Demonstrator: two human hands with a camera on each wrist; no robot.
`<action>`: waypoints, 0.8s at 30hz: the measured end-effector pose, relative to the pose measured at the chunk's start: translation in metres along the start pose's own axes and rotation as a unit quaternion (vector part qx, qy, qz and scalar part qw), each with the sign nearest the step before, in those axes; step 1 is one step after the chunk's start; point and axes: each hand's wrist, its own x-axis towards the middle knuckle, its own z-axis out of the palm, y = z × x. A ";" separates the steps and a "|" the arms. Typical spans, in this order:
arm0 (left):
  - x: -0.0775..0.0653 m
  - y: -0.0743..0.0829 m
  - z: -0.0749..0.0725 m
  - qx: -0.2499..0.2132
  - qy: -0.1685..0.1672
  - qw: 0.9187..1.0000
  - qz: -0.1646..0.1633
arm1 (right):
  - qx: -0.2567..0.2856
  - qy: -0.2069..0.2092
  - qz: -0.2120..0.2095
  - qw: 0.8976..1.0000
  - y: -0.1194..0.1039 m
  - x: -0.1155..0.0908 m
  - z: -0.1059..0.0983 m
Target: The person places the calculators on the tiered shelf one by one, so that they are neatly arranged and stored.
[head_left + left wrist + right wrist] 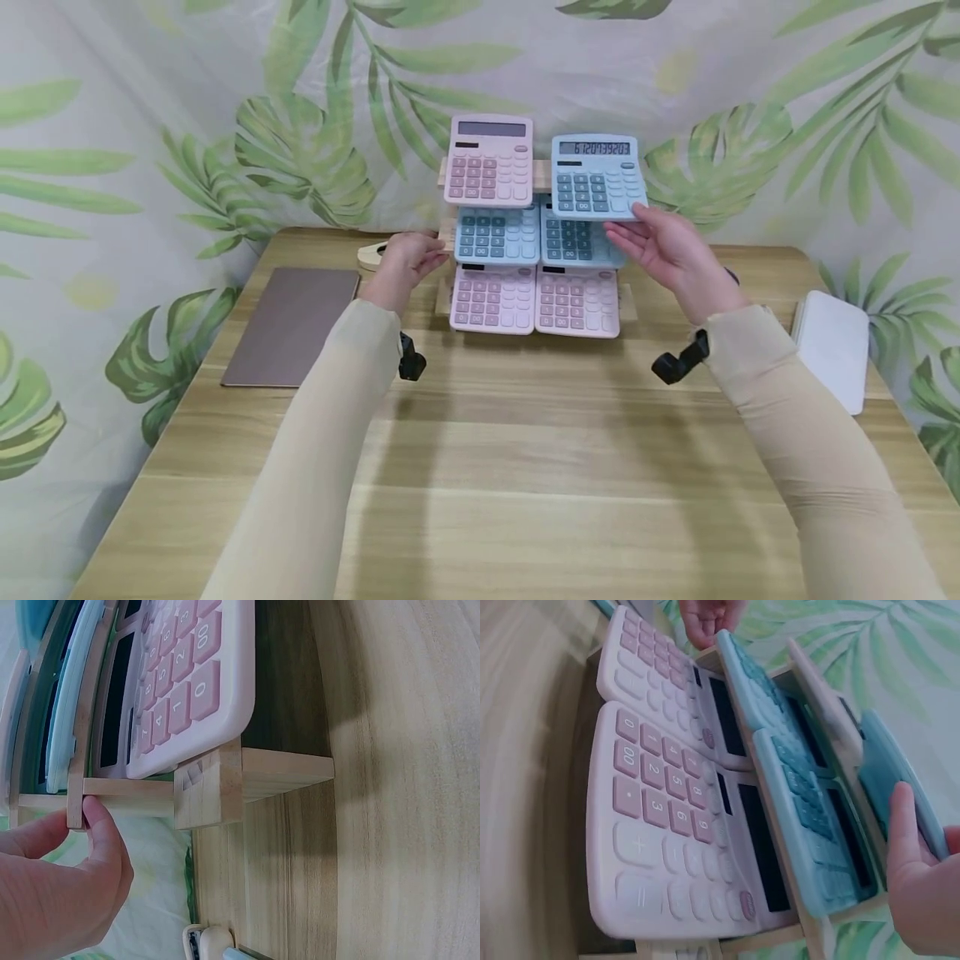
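A tiered wooden rack [210,787] holds pink and blue calculators. My left hand [405,260] pinches the end of a middle wooden strip between thumb and finger, plainest in the left wrist view. At the top right, my right hand [678,258] holds a blue calculator [597,183] by its lower right corner, with digits showing on its display. Beside it on the top tier leans a pink calculator [489,171]. Two blue calculators [498,237] fill the middle tier, their upper parts partly hidden. Two pink calculators [656,817] sit side by side on the bottom tier.
A brown folder [292,325] lies on the wooden table [525,483] at left, near a cream stapler [371,256]. White flat items [832,350] are stacked at the right edge. A leaf-patterned cloth [187,83] hangs right behind the table.
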 end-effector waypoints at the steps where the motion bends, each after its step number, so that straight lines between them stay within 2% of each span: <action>1: 0.000 -0.001 0.000 -0.001 -0.001 1.000 0.003 | 0.007 0.013 0.000 1.000 0.001 0.003 0.002; 7: -0.004 -0.001 0.001 -0.003 -0.001 1.000 0.013 | 0.047 0.084 0.008 0.995 0.002 0.017 0.015; 15: -0.004 -0.003 0.006 0.000 -0.010 1.000 -0.003 | 0.092 0.138 0.030 0.986 -0.004 0.032 0.022; 20: -0.004 -0.007 0.005 -0.003 -0.008 1.000 -0.010 | 0.091 0.122 0.035 0.988 -0.002 0.035 0.022; 24: -0.002 -0.012 -0.002 0.002 -0.005 1.000 -0.002 | 0.040 0.081 0.030 0.995 0.006 0.022 0.019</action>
